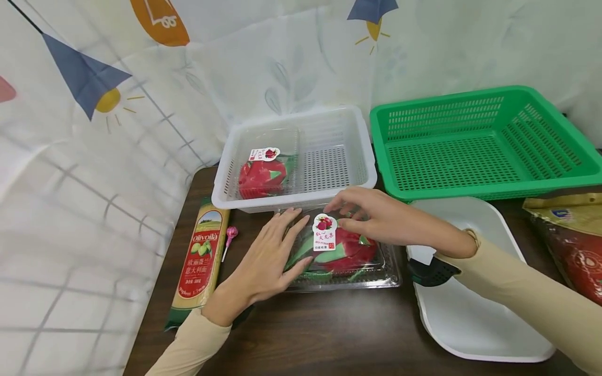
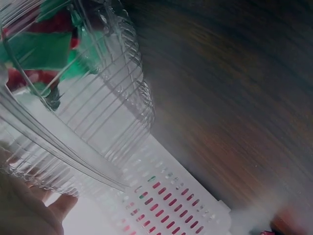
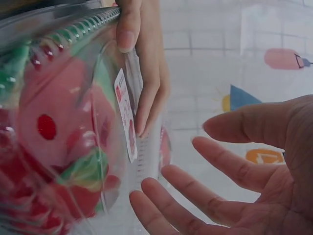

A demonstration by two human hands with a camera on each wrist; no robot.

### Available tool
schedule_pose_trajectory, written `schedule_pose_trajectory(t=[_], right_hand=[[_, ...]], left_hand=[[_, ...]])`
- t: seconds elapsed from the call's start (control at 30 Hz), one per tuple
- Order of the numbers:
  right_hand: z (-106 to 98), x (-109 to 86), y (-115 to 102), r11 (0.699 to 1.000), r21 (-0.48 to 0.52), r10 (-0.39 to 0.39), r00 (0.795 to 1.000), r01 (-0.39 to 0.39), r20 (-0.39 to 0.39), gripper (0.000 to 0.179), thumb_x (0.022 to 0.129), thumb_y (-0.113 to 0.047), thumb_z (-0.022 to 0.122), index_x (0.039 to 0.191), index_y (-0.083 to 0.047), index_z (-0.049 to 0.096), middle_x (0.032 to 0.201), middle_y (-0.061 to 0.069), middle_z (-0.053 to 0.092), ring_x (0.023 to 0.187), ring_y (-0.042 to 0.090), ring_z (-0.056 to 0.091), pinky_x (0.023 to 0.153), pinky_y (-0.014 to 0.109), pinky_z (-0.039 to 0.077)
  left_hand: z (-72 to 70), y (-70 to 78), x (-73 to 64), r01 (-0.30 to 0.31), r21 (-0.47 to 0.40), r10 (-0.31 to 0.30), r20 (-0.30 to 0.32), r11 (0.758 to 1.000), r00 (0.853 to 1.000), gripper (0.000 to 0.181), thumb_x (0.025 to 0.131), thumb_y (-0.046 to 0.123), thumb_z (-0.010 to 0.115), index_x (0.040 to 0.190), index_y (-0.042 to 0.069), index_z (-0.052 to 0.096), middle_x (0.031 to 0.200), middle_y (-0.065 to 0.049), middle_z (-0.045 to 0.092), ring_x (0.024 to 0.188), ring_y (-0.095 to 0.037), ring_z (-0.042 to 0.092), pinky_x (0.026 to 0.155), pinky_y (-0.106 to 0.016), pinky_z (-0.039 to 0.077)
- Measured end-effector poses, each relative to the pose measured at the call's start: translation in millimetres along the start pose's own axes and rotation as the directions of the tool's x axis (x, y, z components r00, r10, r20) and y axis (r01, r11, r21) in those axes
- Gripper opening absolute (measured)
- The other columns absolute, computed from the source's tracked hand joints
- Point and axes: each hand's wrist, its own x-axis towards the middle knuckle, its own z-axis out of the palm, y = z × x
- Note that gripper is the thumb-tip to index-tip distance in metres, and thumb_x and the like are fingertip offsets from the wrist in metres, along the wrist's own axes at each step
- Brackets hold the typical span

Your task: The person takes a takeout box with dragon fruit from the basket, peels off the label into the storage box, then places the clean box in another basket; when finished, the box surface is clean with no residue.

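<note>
A clear plastic clamshell box [image 1: 385, 277] with a red dragon fruit [image 1: 350, 255] inside lies on the dark table, a white label [image 1: 324, 241] on its lid. My left hand [image 1: 268, 256] rests on the left part of the lid, fingers spread and nearly straight. Over the back right of the box is my right hand [image 1: 376, 216], its fingers loosely bent and holding nothing. The right wrist view shows the right fingers [image 3: 215, 196] apart from the lid. At the left wrist, the ribbed box side [image 2: 107, 103] fills the upper left, fingertips showing below it.
Behind the box stands a white basket [image 1: 301, 201] with another boxed dragon fruit [image 1: 263, 177]. A green basket [image 1: 470, 190] is at the back right. A white tray [image 1: 479, 324] and a red-gold bag [image 1: 578, 235] lie right; a pasta pack [image 1: 199, 256] and lollipop [image 1: 230, 237] left.
</note>
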Motion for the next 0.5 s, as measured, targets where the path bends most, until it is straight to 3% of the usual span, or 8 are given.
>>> schedule_pose_trajectory(t=[0.33, 0.5], right_hand=[[5, 21.5, 4, 0.997, -0.030, 0.071, 0.993, -0.068, 0.094, 0.035, 0.100, -0.003, 0.064, 0.134, 0.003, 0.063, 0.132, 0.019, 0.066, 0.116, 0.031, 0.067, 0.097, 0.045, 0.058], [6, 28.4, 2, 0.997, -0.059, 0.059, 0.992, -0.052, 0.116, 0.034, 0.100, -0.004, 0.066, 0.133, 0.002, 0.063, 0.125, 0.019, 0.070, 0.110, 0.030, 0.069, 0.095, 0.043, 0.059]], left_hand=[[2.6, 7.7, 5.2, 0.013, 0.024, -0.014, 0.018, 1.000, 1.000, 0.076, 0.102, 0.048, 0.055, 0.162, 0.006, 0.034, 0.167, -0.014, 0.031, 0.158, -0.031, 0.023, 0.127, -0.053, 0.018], [0.1, 6.9, 2.3, 0.007, 0.028, -0.007, 0.006, 1.000, 1.000, 0.075, 0.102, 0.046, 0.055, 0.162, 0.006, 0.034, 0.167, -0.014, 0.032, 0.158, -0.031, 0.024, 0.127, -0.053, 0.018]])
